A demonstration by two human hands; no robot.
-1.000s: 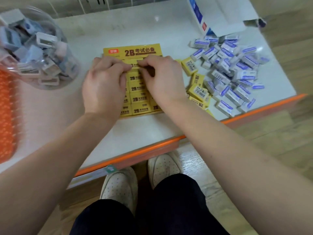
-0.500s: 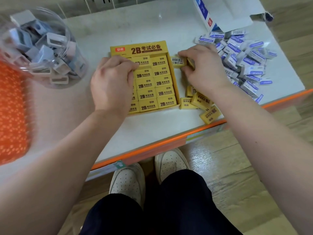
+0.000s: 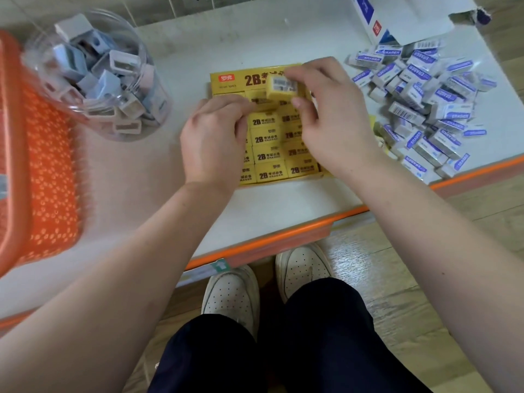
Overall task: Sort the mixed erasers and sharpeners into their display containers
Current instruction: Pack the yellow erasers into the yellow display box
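Note:
A yellow display box [image 3: 226,82] marked 2B lies flat on the white table, filled with rows of yellow erasers. My right hand [image 3: 331,117] pinches one yellow eraser [image 3: 282,86], barcode side up, just above the box's top rows. My left hand [image 3: 212,140] rests on the box's left side, fingers curled against the erasers there. A loose pile of white erasers with blue sleeves [image 3: 425,109] lies to the right. A clear plastic jar [image 3: 96,75] on its side at the left holds several sharpeners.
An orange perforated basket [image 3: 42,171] sits at the far left. An open white and blue carton [image 3: 397,18] lies at the back right. The table's orange front edge [image 3: 269,242] runs diagonally; my shoes and legs are below it.
My right hand went to the loose erasers on the right, picked up a yellow one and has brought it back over the box. My left hand stayed on the box.

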